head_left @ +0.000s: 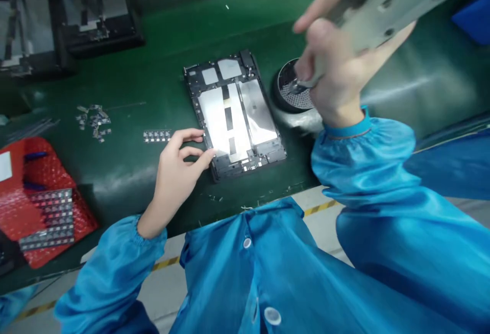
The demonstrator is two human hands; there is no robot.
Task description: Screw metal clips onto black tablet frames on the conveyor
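Note:
An opened tablet [260, 114] lies on the green work surface, its silver inner plates and black frame showing. My left hand [181, 163] holds its left edge near the lower corner, thumb and fingertips on the frame. My right hand [337, 76] is wrapped round a grey electric screwdriver [406, 4], somewhat blurred, which slants down to the left. The driver's tip [296, 87] is over a round black screw tray [283, 76] with a perforated top, right of the tablet. Whether a screw sits on the tip I cannot tell.
A strip of small circuit boards [156, 136] lies left of my left hand, with loose small parts [95, 119] farther left. A red bubble-wrap pouch [82, 211] carries more board strips [49, 216]. Other opened tablets [97, 7] stand at the upper left. A blue object [474, 20] is upper right.

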